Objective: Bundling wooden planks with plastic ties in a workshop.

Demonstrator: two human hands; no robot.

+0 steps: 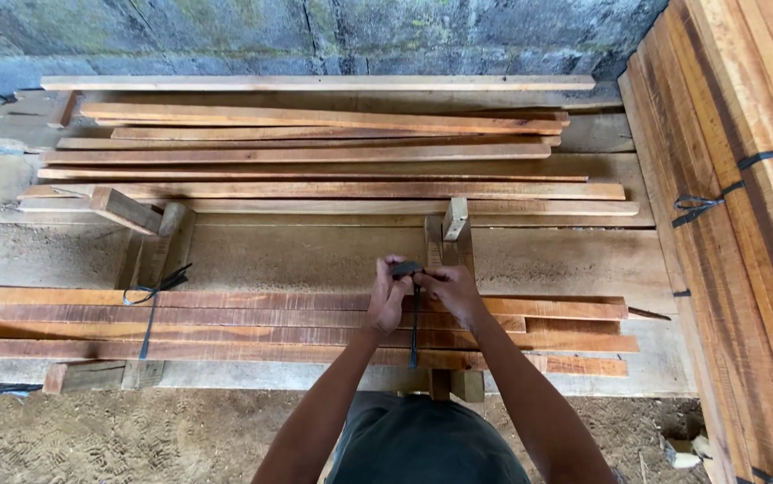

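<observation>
A bundle of long reddish wood slats (225, 323) lies across low wooden supports in front of me. A black strap (414, 333) runs over the bundle near its middle. My left hand (387, 298) and my right hand (450, 291) meet at the top of that strap, each pinching an end of it over the far edge of the slats. A second black strap (148, 309) is tied around the bundle's left end.
More loose slats (315, 152) lie spread on a wide plank bench behind. A tall strapped stack of planks (736, 224) stands at the right. A mossy block wall (315, 36) closes the back. Sawdust-covered ground (135, 439) is below.
</observation>
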